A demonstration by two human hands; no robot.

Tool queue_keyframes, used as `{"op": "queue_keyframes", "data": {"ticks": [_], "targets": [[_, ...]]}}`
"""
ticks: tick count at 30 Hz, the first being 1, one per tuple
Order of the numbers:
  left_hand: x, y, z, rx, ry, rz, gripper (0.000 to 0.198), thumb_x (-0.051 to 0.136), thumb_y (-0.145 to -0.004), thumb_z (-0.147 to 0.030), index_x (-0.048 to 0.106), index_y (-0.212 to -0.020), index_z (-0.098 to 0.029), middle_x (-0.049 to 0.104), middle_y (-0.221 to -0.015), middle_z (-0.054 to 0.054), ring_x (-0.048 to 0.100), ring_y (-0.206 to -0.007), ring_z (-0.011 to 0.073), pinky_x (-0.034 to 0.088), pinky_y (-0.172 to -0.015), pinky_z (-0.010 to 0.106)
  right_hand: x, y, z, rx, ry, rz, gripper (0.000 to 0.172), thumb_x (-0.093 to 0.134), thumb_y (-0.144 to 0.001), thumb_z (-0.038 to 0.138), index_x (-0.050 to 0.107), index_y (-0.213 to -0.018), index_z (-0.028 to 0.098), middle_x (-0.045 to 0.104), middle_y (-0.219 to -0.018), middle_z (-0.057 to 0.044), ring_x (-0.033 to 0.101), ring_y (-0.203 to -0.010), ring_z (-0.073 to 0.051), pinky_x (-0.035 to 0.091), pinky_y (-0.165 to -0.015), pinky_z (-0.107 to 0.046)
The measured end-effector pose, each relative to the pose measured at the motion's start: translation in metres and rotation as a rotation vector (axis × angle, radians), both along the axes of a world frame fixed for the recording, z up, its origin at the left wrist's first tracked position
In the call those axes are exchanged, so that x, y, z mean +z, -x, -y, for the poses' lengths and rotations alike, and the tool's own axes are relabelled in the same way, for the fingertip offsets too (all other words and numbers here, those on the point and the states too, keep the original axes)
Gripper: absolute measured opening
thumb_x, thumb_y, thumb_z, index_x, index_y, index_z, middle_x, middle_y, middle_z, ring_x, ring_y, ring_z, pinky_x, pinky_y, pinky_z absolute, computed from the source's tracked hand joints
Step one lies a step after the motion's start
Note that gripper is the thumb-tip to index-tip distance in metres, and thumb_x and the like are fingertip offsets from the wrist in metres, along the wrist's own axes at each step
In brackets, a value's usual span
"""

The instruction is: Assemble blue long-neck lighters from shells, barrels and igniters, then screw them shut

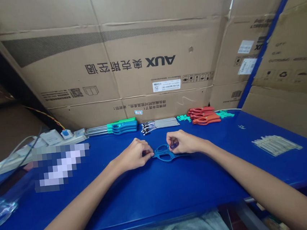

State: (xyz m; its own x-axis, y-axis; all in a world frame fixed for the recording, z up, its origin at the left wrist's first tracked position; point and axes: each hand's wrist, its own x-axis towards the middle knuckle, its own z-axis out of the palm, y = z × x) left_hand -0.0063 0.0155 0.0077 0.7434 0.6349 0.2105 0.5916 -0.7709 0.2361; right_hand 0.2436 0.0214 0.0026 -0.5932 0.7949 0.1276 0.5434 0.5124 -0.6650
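A pair of blue-handled scissors (164, 153) lies flat on the blue table (160, 190) in front of me. My left hand (134, 154) is closed, its fingers pinched at the left end of the blue handles. My right hand (182, 142) is closed too, gripping the right side of the scissors, with a small dark purple piece between its fingertips.
Along the back edge lie blue and green scissors (122, 126), a row of bare metal blades (159, 123), and red and orange scissors (204, 115). A white power strip (50, 141) sits at left, clear packets (277, 144) at right. Large cardboard boxes (126, 59) wall the back.
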Motion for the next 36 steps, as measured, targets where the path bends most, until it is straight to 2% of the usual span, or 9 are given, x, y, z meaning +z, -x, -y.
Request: {"op": "queue_keyframes", "data": {"ticks": [7,14,21,26,32,36], "targets": [[-0.0032,-0.0022,0.0006,-0.005,0.028,-0.006,0.012,0.059,-0.084,-0.017,0.070,-0.079,-0.018,0.071,-0.081,0.003,0.064,-0.078,0.0177,0.039,-0.084,0.033,-0.0059,0.0026,-0.0021,0.014,0.049,-0.026,0.021,0.062,-0.064,0.009,0.046,-0.073,0.019,0.058,-0.066,0.004,0.052,-0.058,-0.009,0.038,-0.056,-0.020],[-0.0059,-0.0016,-0.0028,-0.029,0.051,0.011,0.015,0.059,-0.085,-0.018,0.072,-0.079,-0.018,0.071,-0.078,0.004,0.064,-0.073,0.0157,0.043,-0.072,0.025,-0.0019,0.0023,-0.0026,0.046,0.116,-0.060,0.023,0.060,-0.066,0.008,0.042,-0.071,0.021,0.066,-0.068,0.001,0.062,-0.063,-0.013,0.043,-0.059,-0.022],[-0.0061,-0.0012,-0.0034,-0.033,0.060,0.026,0.015,0.059,-0.085,-0.019,0.072,-0.078,-0.018,0.071,-0.077,0.004,0.064,-0.071,0.0154,0.044,-0.070,0.025,-0.0032,0.0028,-0.0036,0.038,0.102,-0.054,0.023,0.060,-0.065,0.007,0.043,-0.071,0.020,0.067,-0.067,0.001,0.063,-0.066,-0.014,0.043,-0.059,-0.022],[-0.0060,-0.0013,-0.0025,-0.028,0.054,0.027,0.015,0.059,-0.085,-0.020,0.071,-0.078,-0.018,0.070,-0.078,0.003,0.063,-0.072,0.0154,0.044,-0.070,0.025,-0.0039,0.0027,-0.0037,0.043,0.070,-0.047,0.020,0.060,-0.065,0.009,0.044,-0.070,0.020,0.064,-0.066,0.002,0.058,-0.061,-0.012,0.041,-0.059,-0.022],[-0.0053,-0.0008,-0.0012,-0.022,0.022,0.003,0.015,0.057,-0.085,-0.019,0.070,-0.078,-0.018,0.070,-0.079,0.003,0.063,-0.077,0.0175,0.040,-0.082,0.031,-0.0073,0.0025,-0.0046,0.045,0.006,-0.030,0.020,0.058,-0.066,0.011,0.040,-0.066,0.020,0.058,-0.063,0.004,0.050,-0.059,-0.009,0.036,-0.056,-0.020],[-0.0050,-0.0002,-0.0006,-0.011,0.009,-0.003,0.016,0.055,-0.087,-0.020,0.069,-0.079,-0.018,0.069,-0.080,0.003,0.063,-0.078,0.0181,0.038,-0.085,0.033,-0.0054,0.0023,-0.0031,0.049,-0.030,-0.009,0.021,0.056,-0.065,0.011,0.038,-0.065,0.021,0.053,-0.061,0.005,0.044,-0.057,-0.009,0.033,-0.055,-0.020]]}}
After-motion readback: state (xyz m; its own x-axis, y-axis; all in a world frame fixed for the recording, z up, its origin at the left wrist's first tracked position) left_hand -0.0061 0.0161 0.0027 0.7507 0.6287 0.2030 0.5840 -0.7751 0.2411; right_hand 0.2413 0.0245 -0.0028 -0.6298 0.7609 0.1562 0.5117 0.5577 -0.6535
